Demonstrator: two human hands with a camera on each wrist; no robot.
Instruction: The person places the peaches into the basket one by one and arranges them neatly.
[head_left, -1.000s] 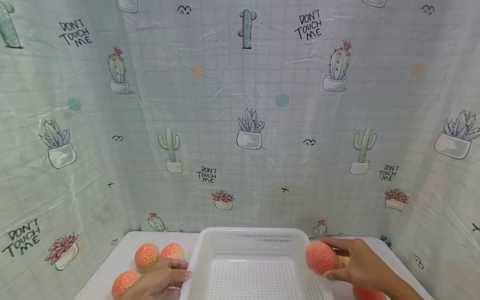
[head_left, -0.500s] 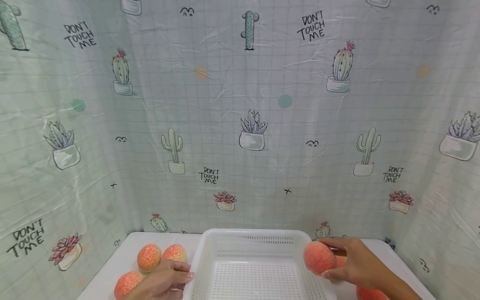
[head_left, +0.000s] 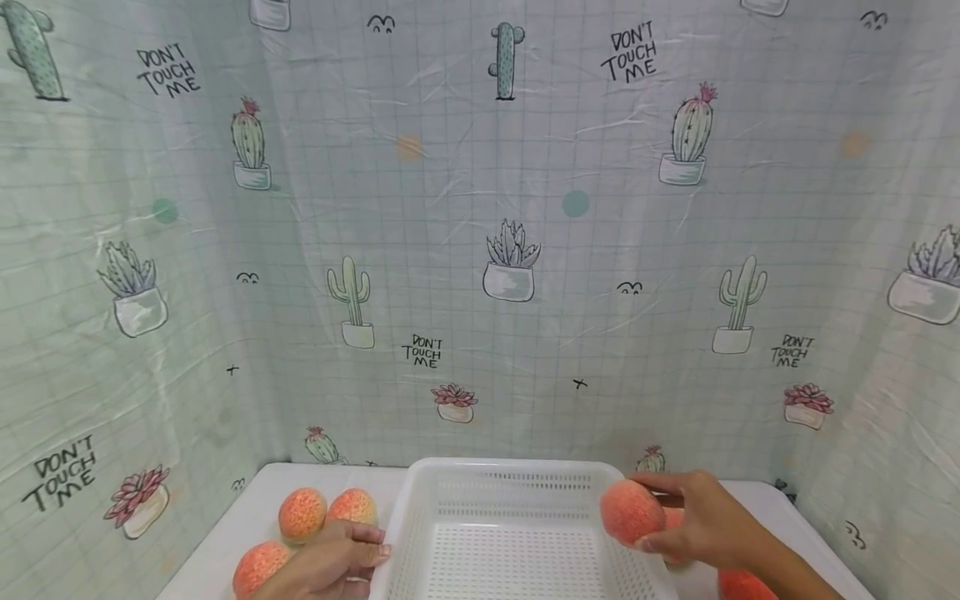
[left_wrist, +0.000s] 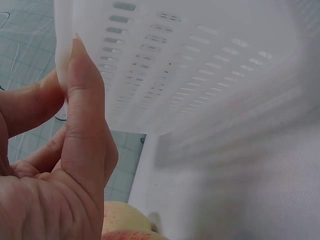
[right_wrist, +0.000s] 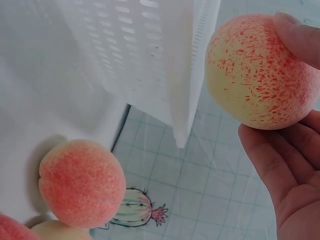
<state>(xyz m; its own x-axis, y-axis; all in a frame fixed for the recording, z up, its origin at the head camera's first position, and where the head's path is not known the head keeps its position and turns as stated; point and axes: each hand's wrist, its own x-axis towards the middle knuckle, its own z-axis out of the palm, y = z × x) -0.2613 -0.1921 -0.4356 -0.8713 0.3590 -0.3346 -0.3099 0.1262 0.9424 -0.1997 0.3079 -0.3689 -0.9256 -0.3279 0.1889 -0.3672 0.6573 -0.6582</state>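
A white plastic basket [head_left: 517, 468] with slotted walls stands at the middle of the table. My left hand [head_left: 333, 558] pinches its left rim, with the thumb [left_wrist: 84, 95] on one side and a finger on the other in the left wrist view. My right hand [head_left: 705, 517] holds a red-and-yellow peach [head_left: 632, 512] at the basket's right rim. Seen from the right wrist, the thumb and fingertips grip this peach [right_wrist: 255, 75] from opposite sides. It is raised above the table, apart from another peach [right_wrist: 82, 182] lying beside the basket.
Several peaches lie left of the basket, among them an orange one [head_left: 302, 515], a paler one [head_left: 352, 507] and a redder one [head_left: 258, 568]. More lie at right, including a red peach [head_left: 742, 585]. A cactus-print curtain [head_left: 450, 250] surrounds the white table [head_left: 225, 533].
The held peach has moved slightly left, toward the basket's inside, with my right hand. The left hand keeps its grip on the rim. The whole view has shifted a little.
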